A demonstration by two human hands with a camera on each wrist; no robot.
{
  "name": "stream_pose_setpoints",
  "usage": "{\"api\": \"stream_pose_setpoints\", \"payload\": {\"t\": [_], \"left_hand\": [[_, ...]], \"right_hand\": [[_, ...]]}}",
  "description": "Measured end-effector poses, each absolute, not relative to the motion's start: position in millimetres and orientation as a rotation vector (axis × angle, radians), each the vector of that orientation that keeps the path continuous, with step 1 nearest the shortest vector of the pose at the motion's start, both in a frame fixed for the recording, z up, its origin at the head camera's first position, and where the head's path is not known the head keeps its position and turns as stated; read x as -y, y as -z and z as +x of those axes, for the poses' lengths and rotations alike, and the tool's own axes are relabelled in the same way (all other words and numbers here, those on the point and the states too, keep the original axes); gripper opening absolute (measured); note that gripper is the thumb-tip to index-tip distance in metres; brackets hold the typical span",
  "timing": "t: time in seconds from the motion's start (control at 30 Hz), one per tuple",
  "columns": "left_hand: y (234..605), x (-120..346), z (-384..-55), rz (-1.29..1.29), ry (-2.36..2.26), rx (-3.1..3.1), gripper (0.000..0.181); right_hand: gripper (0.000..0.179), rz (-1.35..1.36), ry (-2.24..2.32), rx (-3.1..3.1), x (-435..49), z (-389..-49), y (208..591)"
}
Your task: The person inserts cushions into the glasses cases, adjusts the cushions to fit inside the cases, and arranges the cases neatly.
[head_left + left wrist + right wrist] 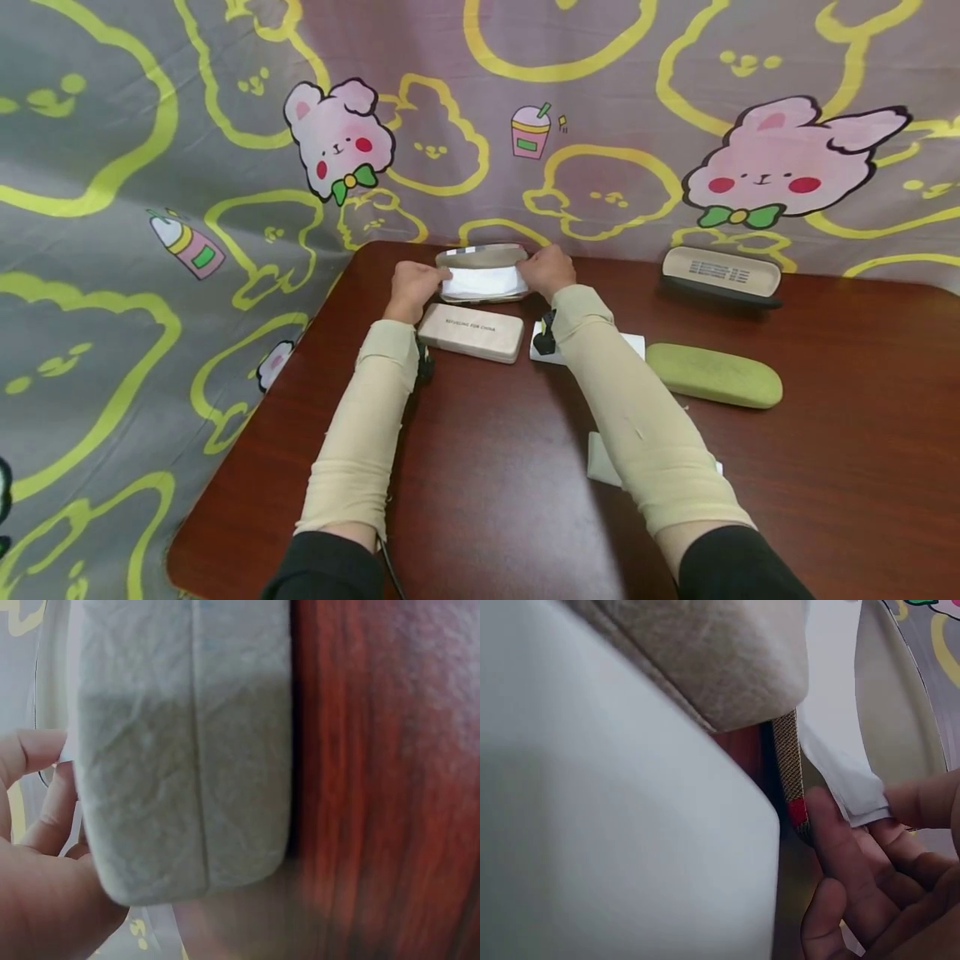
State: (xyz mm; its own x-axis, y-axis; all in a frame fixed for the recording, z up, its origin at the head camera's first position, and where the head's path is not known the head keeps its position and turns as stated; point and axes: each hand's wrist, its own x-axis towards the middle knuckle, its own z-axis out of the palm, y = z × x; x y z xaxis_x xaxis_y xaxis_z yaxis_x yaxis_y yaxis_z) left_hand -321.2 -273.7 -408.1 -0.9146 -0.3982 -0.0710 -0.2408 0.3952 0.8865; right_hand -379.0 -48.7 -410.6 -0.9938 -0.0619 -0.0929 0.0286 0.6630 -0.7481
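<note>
An open glasses case (pixel 491 258) with a pale lining stands at the back of the table, its lid raised. Across its inside lies a folded white sheet (pixel 483 282); whether it is paper or cloth I cannot tell. My left hand (pixel 412 289) pinches the sheet's left end between thumb and finger. At the other end, my right hand (pixel 889 870) pinches the folded corner, with one finger against the case's patterned rim (pixel 787 757). A closed beige case (pixel 471 333) with lettering lies just in front and fills much of the left wrist view.
Under my right forearm lies a white flat item (pixel 632 343), with a green case (pixel 712 375) to its right. Nearer, a greyish folded cloth (pixel 602 461) is partly covered by the arm. An open dark case (pixel 722 275) stands back right, before the patterned curtain (pixel 600 108).
</note>
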Motion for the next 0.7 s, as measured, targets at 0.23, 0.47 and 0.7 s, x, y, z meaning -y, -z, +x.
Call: {"api": "stream_pose_setpoints", "payload": {"t": [0.23,0.47,0.7], "left_hand": [[409,272,-324,0.602,1.428,2.591,0.033],[408,265,-325,0.571,1.144,2.694,0.016],[409,262,-324,0.604,0.985,2.725,0.014]], "right_hand": [[0.037,-0.014,1.233,-2.755,49,-377,410],[0.03,-0.009,1.177,-2.774,52,-372,406],[0.028,-0.017,1.135,-2.82,51,-370,403]]}}
